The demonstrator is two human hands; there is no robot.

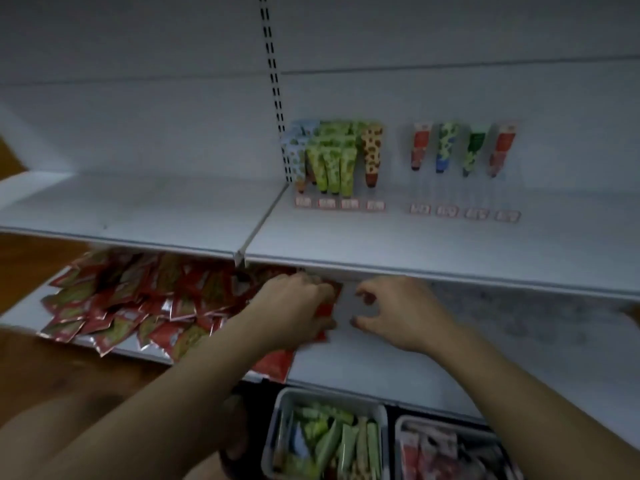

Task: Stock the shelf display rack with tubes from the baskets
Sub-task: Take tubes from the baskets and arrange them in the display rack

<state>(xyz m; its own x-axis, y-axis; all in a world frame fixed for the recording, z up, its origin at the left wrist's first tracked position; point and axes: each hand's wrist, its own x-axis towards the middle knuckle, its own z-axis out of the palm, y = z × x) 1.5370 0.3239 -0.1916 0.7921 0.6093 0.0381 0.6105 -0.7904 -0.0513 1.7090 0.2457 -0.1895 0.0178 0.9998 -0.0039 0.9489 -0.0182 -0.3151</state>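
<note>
Left hand [298, 306] grips red packets [138, 303] on lower shelf [363, 368]; right hand [398, 313] beside it, loosely curled, empty. Tubes [325, 434] sit in baskets [287, 396] below that shelf, rack [460, 192] above. Likely clearing space; next move: reach down for tubes.

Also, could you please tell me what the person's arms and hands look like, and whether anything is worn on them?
The left arm and right arm are bare to the frame edge: no sleeves, gloves, watch or bracelets show. The left hand and right hand carry no rings. The right hand's fingertips look dark, possibly nail polish, but the picture is too blurred to tell.
</note>
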